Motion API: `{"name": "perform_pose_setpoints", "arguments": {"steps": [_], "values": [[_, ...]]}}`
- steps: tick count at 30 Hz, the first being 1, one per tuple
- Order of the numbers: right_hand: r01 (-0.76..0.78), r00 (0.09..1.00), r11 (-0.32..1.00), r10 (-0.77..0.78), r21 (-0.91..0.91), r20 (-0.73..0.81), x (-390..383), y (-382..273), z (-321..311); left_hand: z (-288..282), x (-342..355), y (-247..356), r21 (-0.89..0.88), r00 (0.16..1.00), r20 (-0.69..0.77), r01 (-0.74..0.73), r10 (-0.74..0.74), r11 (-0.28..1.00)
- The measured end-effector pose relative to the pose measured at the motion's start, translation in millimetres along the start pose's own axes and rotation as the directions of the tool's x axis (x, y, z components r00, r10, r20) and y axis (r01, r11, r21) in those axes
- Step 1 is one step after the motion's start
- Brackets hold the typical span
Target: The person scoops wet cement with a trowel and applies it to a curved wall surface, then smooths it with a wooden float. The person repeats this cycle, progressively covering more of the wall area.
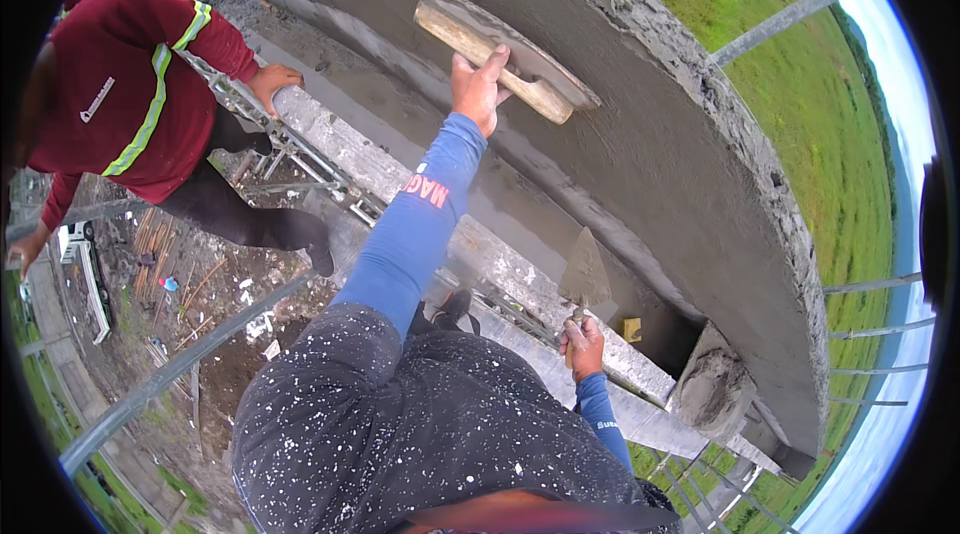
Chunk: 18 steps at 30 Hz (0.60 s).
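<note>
My left hand (479,90) reaches far forward, its fingers wrapped round the wooden handle of a plastering trowel (527,56). The trowel's long flat blade lies against the grey, freshly plastered wall (680,154). Lower and to the right, my right hand (583,346) grips a pointed brick trowel (585,272) by its handle. Its mortar-smeared blade points away from me, above the ledge. A small yellow block (631,330), perhaps a sponge, lies just right of that hand. Beyond it, a board (716,384) carries a heap of wet mortar.
A co-worker in a dark red shirt (140,84) stands at the left, one hand on the concrete ledge (330,134). Metal rails (180,374) run along the lower left above debris-strewn ground far below. The wall's rough top edge (700,84) curves along the right, with scaffold pipes beyond.
</note>
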State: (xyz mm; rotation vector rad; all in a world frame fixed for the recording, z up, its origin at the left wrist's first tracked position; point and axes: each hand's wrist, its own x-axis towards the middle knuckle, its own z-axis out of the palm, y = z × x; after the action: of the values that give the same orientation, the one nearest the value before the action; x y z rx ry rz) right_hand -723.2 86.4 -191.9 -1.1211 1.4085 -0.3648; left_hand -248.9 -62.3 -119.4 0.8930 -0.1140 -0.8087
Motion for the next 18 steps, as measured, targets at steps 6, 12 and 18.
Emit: {"name": "perform_pose_setpoints", "arguments": {"steps": [6,12,18], "values": [[-0.004,1.0,0.998,0.006,0.055,-0.026,-2.8,-1.7,11.3,12.1,73.9,97.4,0.182,0.97,-0.029,-0.232,0.241,0.956],[-0.072,0.997,0.997,0.072,-0.007,-0.014,-22.2,-15.9,39.2,-58.7,130.3,65.4,0.181,0.975,-0.194,-0.069,0.104,0.981],[-0.133,0.991,0.99,0.132,-0.039,-0.036,-49.2,-30.0,56.5,-136.7,132.2,-73.2,0.061,0.923,-0.285,0.286,-0.258,0.956]]}}
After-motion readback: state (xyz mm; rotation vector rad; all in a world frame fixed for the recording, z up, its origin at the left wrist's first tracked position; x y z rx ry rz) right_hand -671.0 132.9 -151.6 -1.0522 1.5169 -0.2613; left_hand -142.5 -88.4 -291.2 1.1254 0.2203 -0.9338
